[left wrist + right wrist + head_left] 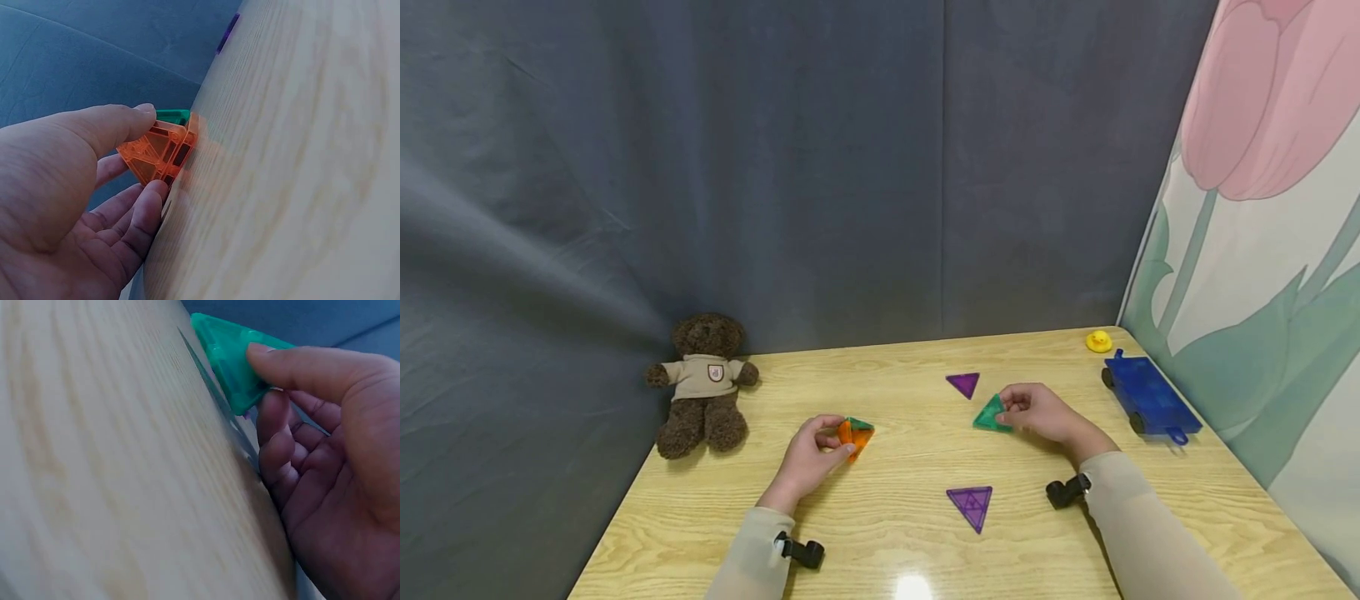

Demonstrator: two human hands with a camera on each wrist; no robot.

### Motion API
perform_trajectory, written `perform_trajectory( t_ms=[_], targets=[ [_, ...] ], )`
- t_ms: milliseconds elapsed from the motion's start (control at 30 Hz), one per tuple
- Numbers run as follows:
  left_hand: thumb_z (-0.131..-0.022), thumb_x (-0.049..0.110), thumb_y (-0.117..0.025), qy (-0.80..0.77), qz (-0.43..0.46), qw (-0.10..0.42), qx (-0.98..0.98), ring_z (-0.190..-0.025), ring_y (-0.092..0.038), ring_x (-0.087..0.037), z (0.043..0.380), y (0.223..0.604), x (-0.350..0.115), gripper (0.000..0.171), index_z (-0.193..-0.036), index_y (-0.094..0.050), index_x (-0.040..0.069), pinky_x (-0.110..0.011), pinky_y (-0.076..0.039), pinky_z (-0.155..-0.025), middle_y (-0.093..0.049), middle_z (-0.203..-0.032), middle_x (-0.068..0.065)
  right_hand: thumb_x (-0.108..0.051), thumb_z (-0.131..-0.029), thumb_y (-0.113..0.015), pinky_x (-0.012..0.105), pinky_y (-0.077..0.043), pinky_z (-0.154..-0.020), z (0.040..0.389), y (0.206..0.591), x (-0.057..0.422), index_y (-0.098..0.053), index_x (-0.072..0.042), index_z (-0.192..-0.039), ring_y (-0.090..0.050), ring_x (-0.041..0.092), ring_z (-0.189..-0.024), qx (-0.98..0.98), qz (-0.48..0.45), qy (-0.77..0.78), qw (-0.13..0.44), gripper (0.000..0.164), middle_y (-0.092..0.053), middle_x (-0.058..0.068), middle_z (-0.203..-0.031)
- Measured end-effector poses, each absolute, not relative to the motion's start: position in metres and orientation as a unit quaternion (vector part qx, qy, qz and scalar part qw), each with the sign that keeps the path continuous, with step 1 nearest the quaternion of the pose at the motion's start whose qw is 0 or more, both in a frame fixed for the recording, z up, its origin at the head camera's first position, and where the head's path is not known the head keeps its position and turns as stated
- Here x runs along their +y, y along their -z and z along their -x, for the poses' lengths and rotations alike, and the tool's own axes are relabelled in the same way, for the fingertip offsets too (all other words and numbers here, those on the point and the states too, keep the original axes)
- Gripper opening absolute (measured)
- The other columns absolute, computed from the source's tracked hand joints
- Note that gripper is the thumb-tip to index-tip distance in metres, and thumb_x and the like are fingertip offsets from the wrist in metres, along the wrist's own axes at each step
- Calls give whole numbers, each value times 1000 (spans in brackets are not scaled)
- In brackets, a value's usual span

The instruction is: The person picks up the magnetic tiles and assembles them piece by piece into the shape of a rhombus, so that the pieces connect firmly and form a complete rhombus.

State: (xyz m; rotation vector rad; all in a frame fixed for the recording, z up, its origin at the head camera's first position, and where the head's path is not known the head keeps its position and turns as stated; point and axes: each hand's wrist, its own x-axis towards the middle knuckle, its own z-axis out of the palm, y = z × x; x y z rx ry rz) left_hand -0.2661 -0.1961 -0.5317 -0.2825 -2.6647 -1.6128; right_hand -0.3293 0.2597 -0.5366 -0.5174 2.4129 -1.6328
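Observation:
My left hand (808,462) holds a small joined piece of orange triangular magnetic tiles (156,150) with a green tile (173,116) at its top. Thumb and fingers grip it from the left, close over the wooden table. A translucent green triangular tile (991,414) is pinched between the thumb and fingers of my right hand (1037,412). In the right wrist view this green tile (228,359) is tilted just above the tabletop. One purple triangular tile (964,384) lies behind the right hand, and another purple triangular tile (972,506) lies nearer, between the two forearms.
A brown teddy bear (706,387) in a beige shirt sits at the table's left edge. On the right stand a blue toy wagon (1152,396) and a yellow rubber duck (1099,341). A dark curtain (850,183) hangs behind the wooden table (880,375).

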Motion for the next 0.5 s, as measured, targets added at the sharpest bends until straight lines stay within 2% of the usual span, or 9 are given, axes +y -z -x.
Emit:
perform_trajectory(
  t_ms=[133, 367, 500],
  targets=[
    [-95, 25, -82, 514, 93, 11, -852, -101, -63, -22, 265, 531, -196, 45, -136, -64, 15, -32, -56, -76, -58, -140, -11, -13, -99, -75, 26, -46, -55, 330, 538, 263, -68, 4, -109, -50, 15, -65, 808, 172, 558, 82, 21, -57, 9, -83],
    [-94, 26, -83, 516, 85, 8, -852, -102, -63, -22, 265, 531, -195, 48, -137, -64, 18, -34, -57, -78, -58, -139, -9, -15, -101, -71, 26, -45, -54, 332, 541, 267, -67, 2, -110, -50, 13, -66, 797, 144, 584, 58, 20, -58, 4, -82],
    [-94, 28, -82, 515, 86, 16, -853, -104, -62, -24, 264, 530, -194, 54, -142, -61, 13, -33, -58, -80, -56, -136, -12, -16, -103, -68, 25, -44, -52, 332, 541, 268, -65, 4, -109, -50, 13, -64, 787, 134, 601, 43, 21, -57, 3, -79]
  ],
)
